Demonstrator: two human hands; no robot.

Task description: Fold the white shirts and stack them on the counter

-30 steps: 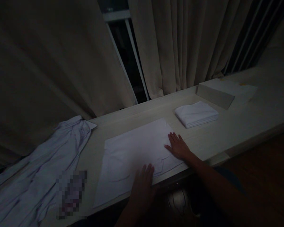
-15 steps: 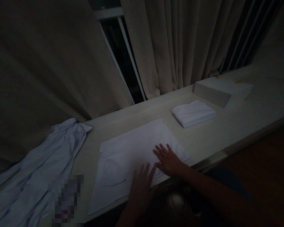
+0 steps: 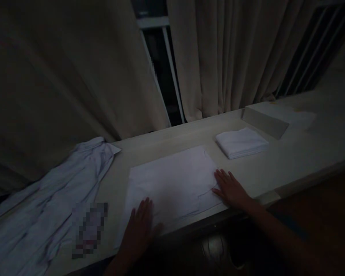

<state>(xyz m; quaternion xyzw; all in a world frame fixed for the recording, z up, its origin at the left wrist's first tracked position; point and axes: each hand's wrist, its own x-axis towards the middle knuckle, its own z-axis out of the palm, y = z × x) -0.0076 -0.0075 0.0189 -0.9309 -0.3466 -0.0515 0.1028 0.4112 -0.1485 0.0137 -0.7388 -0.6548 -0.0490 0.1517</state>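
A white cloth (image 3: 172, 184) lies spread flat on the long pale table (image 3: 290, 161), near its front edge. My left hand (image 3: 139, 230) rests flat, fingers apart, on the cloth's near left part. My right hand (image 3: 231, 188) lies flat with spread fingers on the cloth's right edge. Neither hand grips anything. The room is dim.
A folded white cloth (image 3: 241, 142) sits to the right of the flat one, with a low pale box (image 3: 276, 117) behind it. A crumpled pale shirt (image 3: 51, 199) lies at the left. Beige curtains (image 3: 227, 53) hang behind the table.
Both hands have slid apart over the cloth: the left hand went left toward the near corner, the right hand went back out to the right edge. The cloth looks flatter.
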